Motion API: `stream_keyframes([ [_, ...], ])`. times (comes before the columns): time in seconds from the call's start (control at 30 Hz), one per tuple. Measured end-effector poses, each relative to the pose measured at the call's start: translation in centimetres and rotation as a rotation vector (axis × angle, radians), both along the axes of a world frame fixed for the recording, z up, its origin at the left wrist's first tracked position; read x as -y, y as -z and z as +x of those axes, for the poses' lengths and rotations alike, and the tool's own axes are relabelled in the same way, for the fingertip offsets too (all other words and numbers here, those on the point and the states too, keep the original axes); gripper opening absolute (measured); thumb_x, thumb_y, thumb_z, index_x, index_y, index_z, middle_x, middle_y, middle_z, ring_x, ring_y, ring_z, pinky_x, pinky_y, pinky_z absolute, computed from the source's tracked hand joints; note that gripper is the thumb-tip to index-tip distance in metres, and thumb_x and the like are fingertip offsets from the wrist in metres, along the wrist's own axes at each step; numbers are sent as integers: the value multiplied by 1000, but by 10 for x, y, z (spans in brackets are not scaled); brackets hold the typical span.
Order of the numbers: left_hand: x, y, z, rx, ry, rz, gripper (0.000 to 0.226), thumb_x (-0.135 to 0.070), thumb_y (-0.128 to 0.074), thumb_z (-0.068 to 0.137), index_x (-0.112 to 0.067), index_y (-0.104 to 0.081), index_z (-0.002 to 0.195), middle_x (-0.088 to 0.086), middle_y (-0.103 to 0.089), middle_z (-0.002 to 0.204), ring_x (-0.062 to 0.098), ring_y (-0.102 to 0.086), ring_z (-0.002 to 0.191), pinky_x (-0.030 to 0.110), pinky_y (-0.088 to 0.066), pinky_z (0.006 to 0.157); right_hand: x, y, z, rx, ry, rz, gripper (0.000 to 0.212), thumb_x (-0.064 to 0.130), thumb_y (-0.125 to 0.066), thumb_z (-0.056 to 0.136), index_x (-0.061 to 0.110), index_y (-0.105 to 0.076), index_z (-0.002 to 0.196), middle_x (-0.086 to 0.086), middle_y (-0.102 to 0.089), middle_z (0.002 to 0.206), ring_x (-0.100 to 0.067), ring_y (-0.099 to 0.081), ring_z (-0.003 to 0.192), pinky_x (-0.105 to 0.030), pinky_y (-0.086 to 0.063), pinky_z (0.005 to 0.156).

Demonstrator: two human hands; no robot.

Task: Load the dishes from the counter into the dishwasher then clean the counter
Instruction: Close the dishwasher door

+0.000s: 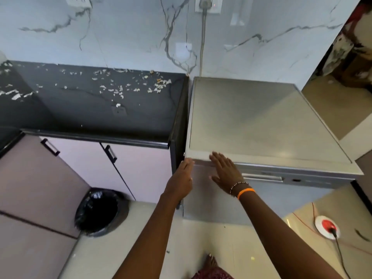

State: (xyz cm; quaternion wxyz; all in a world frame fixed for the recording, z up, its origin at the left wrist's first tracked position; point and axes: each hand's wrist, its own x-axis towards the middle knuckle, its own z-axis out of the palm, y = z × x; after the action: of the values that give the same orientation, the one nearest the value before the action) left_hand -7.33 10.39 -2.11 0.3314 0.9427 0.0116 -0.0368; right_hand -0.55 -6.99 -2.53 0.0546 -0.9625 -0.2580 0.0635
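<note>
I see the dishwasher standing at the right end of the tabletop, its silver-grey flat top bare and its door shut, with the long handle bar across the upper front. The tabletop is dark stone, bearing no dishes; pale crumbs and scraps lie scattered along its back edge, thickest toward the back right corner, with more at its left edge.

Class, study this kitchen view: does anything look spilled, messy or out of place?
Yes. Pale scraps lie scattered over the dark counter, thickest near the back wall, so it looks unwiped. The dishwasher beside it appears closed, with both hands at its front edge.
</note>
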Motion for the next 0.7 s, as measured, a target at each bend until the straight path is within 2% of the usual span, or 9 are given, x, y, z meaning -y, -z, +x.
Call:
stream_keyframes([
  [0.1,0,3,-16,-48,-49,-27,64,-3,-46,92,-14,-19,148,1,-13,157,21,-18,144,35,-29,111,-1,2,-2,63,16,-58,78,33,-50,92,14,0,149,-3,3,158,-21,1,146,-34,-4,118],
  [0.2,4,12,-37,-100,-65,-67,64,-5,-51,91,-14,-22,147,3,-19,155,22,-22,143,36,-31,112,-6,7,-8,75,56,-34,78,25,-54,89,13,-5,149,-5,-4,158,-24,-4,146,-37,-5,118],
  [0.27,7,14,-46,-117,-71,-88,64,-8,-53,91,-15,-21,147,4,-23,153,23,-24,142,36,-31,112,-10,14,-11,134,104,12,76,22,-61,84,10,-19,147,-11,-20,154,-30,-17,143,-41,-12,117],
  [0.33,12,13,-53,-131,-107,-120,68,-10,-54,91,-17,-16,148,5,-26,152,22,-29,140,33,-31,108,-14,27,-12,270,124,32,78,25,-75,71,6,-40,138,-16,-43,142,-36,-39,132,-48,-27,111],
  [0.4,14,11,-58,-148,-136,-153,71,-11,-53,92,-19,-10,149,5,-27,151,22,-33,137,29,-32,106,-20,43,-9,367,158,56,83,31,-83,57,5,-48,128,-17,-54,130,-38,-51,121,-53,-35,104],
  [0.57,15,31,-56,-192,-197,-183,73,-15,-50,95,-24,-3,150,0,-21,155,19,-32,137,25,-30,104,-31,67,2,551,241,96,87,43,-84,51,10,-44,122,-12,-60,122,-34,-52,117,-52,-37,102],
  [0.7,22,49,-52,-190,-235,-184,73,-17,-52,94,-22,-6,150,0,-22,155,19,-32,137,22,-27,103,-34,86,13,696,256,133,80,44,-80,57,13,-43,120,-9,-63,120,-29,-37,119,-50,-31,106],
])
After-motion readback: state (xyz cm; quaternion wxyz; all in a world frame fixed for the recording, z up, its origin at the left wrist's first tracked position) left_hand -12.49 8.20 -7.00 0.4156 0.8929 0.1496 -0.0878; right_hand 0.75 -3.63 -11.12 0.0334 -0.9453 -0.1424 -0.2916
